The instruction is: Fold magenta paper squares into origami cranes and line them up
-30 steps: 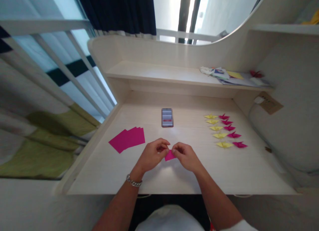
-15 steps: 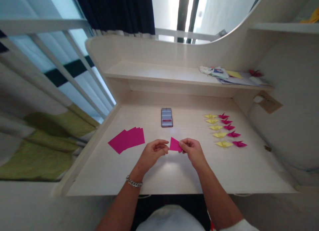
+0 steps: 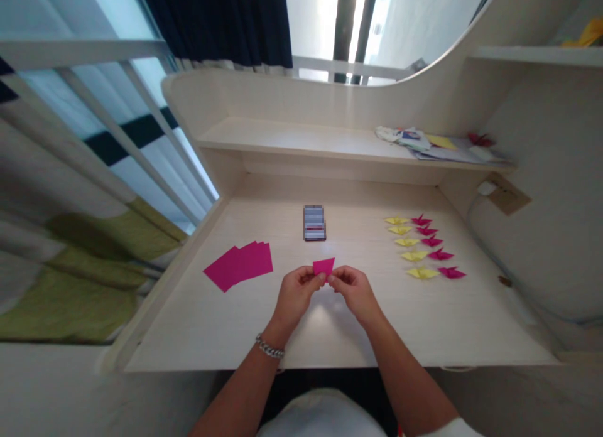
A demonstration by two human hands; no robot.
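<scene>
A small folded piece of pink origami paper (image 3: 323, 266) is held up over the desk, in front of the phone. My left hand (image 3: 298, 291) pinches its lower left edge, thumb toward me. At its lower right, my right hand (image 3: 351, 288) grips it between thumb and fingers. The two thumbs nearly meet at the bottom of the paper, and the fingers behind it are partly hidden. To the left lies a fanned stack of flat pink paper sheets (image 3: 239, 265). Folded yellow paper cranes (image 3: 414, 256) and pink paper cranes (image 3: 440, 254) stand in two columns at the right.
A phone (image 3: 315, 223) with its screen lit lies beyond my hands on the white desk (image 3: 188, 327). Papers (image 3: 445, 149) and a wrapper are on the raised shelf (image 3: 282, 135) at the back. A cable (image 3: 490, 252) runs along the right wall from a plug.
My left hand has moved right and closed on the pink paper, which the right hand alone held before. The paper has shifted slightly left and turned.
</scene>
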